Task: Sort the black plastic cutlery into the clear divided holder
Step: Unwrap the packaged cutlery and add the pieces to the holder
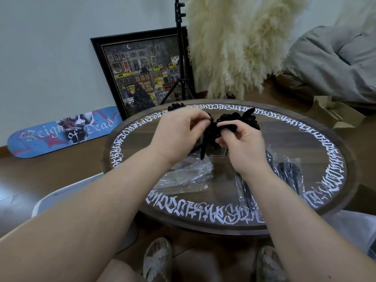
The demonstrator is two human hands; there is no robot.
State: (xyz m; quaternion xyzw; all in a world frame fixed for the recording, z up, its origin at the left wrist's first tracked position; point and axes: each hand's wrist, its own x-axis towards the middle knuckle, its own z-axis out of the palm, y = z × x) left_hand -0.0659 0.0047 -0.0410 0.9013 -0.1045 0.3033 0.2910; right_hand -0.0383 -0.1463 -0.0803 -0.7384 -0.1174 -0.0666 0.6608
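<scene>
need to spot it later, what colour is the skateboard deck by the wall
Light blue with pink-red star shapes and white lettering, on the skateboard deck; the head view shows it.

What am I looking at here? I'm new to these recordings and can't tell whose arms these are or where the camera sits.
There is no machine: a person wears one wide-angle camera on the head, looking down at their own bare arms. The left hand and right hand together grip a bunch of black plastic cutlery above a round table with white lettering round its rim. More black cutlery stands upright behind the hands; the clear holder around it is too hard to make out. Crinkled clear plastic bags lie on the table, some on the right with dark pieces inside. The person's sandalled feet show below.
</scene>
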